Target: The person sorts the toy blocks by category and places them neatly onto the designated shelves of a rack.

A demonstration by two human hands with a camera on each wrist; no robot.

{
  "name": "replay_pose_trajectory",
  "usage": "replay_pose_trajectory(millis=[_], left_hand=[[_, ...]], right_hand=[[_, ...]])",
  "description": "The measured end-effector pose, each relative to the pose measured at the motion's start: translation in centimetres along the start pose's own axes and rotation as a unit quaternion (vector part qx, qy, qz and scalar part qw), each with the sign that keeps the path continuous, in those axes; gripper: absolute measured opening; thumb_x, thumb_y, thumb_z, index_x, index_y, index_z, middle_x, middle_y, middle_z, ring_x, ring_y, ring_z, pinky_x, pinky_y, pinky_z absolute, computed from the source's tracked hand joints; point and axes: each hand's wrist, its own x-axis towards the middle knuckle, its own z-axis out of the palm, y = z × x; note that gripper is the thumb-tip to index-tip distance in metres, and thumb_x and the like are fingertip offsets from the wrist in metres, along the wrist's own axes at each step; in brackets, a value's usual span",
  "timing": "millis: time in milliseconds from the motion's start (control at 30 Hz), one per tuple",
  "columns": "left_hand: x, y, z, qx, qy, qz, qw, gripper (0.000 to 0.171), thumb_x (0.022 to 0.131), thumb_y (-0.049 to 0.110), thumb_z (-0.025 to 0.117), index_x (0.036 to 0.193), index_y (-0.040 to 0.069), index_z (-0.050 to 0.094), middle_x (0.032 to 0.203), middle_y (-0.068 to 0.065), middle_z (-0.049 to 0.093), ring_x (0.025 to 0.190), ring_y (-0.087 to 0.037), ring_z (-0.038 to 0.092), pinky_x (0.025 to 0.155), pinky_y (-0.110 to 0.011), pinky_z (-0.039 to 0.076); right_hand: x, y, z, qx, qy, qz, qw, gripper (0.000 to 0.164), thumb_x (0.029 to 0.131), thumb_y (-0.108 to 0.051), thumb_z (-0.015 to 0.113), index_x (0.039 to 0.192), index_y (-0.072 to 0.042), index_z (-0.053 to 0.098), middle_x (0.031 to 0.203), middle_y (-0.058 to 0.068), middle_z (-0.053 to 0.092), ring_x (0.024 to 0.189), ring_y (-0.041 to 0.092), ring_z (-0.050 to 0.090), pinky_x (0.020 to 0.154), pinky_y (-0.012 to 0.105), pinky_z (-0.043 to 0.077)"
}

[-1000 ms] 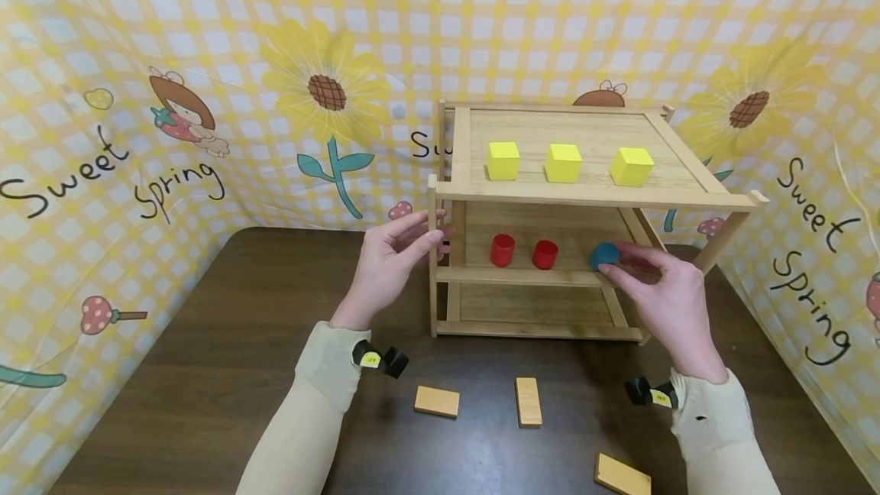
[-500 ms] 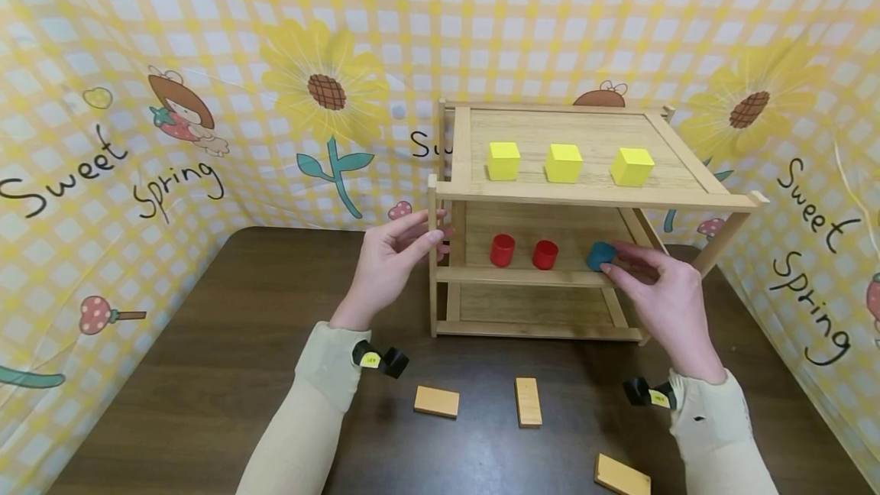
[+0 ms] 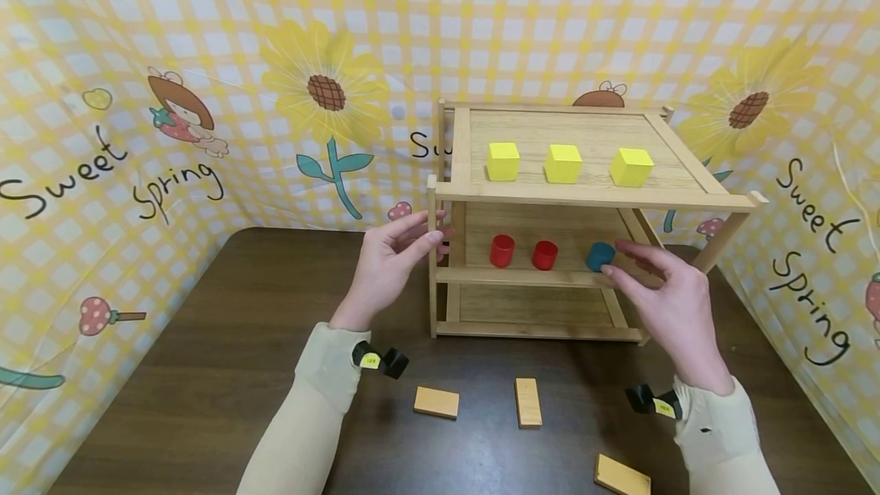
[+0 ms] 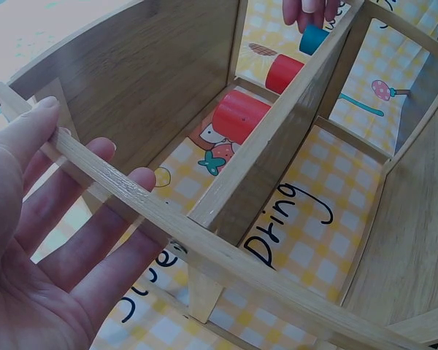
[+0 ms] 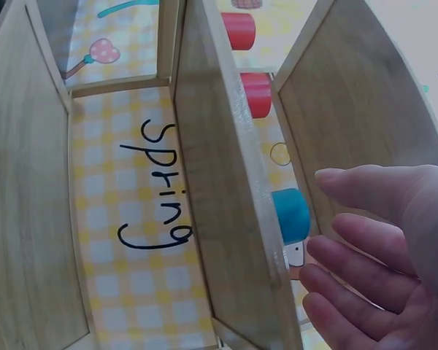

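My left hand [image 3: 393, 254] holds the left front post [image 4: 124, 191] of a wooden shelf rack [image 3: 536, 276], its thumb in front and fingers reaching behind. At the right end of the middle shelf stands a blue cylinder block [image 3: 600, 256]. Just right of it is my right hand [image 3: 670, 304], thumb and fingers spread; the right wrist view shows a gap between the thumb and the blue block. Two red cylinder blocks, one at left [image 3: 502, 250] and one nearer the middle [image 3: 545, 255], stand upright on the same shelf.
Three yellow cubes [image 3: 564, 164] sit in a row on the top shelf. On the dark table [image 3: 275, 373] in front of the rack lie three flat wooden blocks [image 3: 528, 402]. A patterned cloth [image 3: 227, 37] surrounds the table at the back and sides.
The blue cylinder block shifted slightly left, then my right hand let go of it and drew a little to the right. My left hand has stayed at the post.
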Motion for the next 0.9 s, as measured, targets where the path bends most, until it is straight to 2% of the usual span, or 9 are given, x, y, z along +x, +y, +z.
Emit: replay_pose_trajectory(millis=[133,333,467,633,767,900], left_hand=[[0.0,0.1,0.0,-0.004,0.0,-0.001,1.0,0.03,0.099,0.003,0.066,0.129,-0.005,0.067,0.126,-0.027,0.065,0.104,-0.026,0.072,0.085,-0.039,0.058],[0.0,0.2,0.1,-0.007,0.0,-0.004,1.0,0.03,0.099,0.003,0.066,0.128,-0.004,0.067,0.123,-0.016,0.07,0.103,-0.027,0.072,0.084,-0.041,0.058],[0.0,0.1,0.0,-0.005,0.0,-0.001,1.0,0.03,0.1,0.003,0.066,0.129,-0.005,0.067,0.124,-0.015,0.07,0.103,-0.027,0.072,0.084,-0.04,0.058],[0.0,0.0,0.0,-0.002,0.0,-0.001,1.0,0.031,0.099,0.003,0.066,0.13,-0.005,0.066,0.126,-0.018,0.068,0.103,-0.027,0.072,0.084,-0.04,0.058],[0.0,0.0,0.0,-0.006,0.0,-0.002,1.0,0.031,0.099,0.003,0.066,0.13,-0.006,0.066,0.125,-0.014,0.07,0.104,-0.027,0.072,0.085,-0.041,0.058],[0.1,0.1,0.0,-0.013,-0.001,-0.003,0.9999,0.031,0.099,0.001,0.066,0.129,-0.006,0.066,0.124,-0.014,0.07,0.104,-0.028,0.072,0.084,-0.042,0.058]], right_hand=[[-0.2,-0.3,-0.2,0.004,0.001,-0.003,1.0,0.034,0.089,-0.027,0.083,0.12,-0.013,0.076,0.117,0.001,0.073,0.108,0.024,0.067,0.083,0.013,0.045],[-0.5,-0.9,-0.5,0.005,0.001,-0.012,1.0,0.035,0.089,-0.025,0.083,0.121,-0.014,0.076,0.117,0.002,0.072,0.108,0.026,0.066,0.075,0.008,0.047],[-0.6,-1.5,-0.6,0.002,0.001,-0.015,1.0,0.036,0.088,-0.025,0.084,0.121,-0.016,0.076,0.115,-0.001,0.072,0.109,0.023,0.066,0.078,0.01,0.047],[-0.8,-2.2,-0.6,0.011,-0.001,-0.028,1.0,0.037,0.085,-0.023,0.087,0.121,-0.016,0.076,0.114,-0.004,0.072,0.109,0.009,0.063,0.085,0.013,0.045],[-1.1,-2.8,-0.6,0.027,-0.008,-0.038,0.999,0.039,0.084,-0.021,0.088,0.121,-0.016,0.076,0.116,-0.007,0.072,0.109,0.0,0.06,0.09,0.015,0.043],[-1.3,-3.4,-0.4,0.038,-0.013,-0.048,0.998,0.039,0.084,-0.019,0.088,0.121,-0.017,0.076,0.117,-0.01,0.071,0.111,0.0,0.06,0.092,0.015,0.042]])
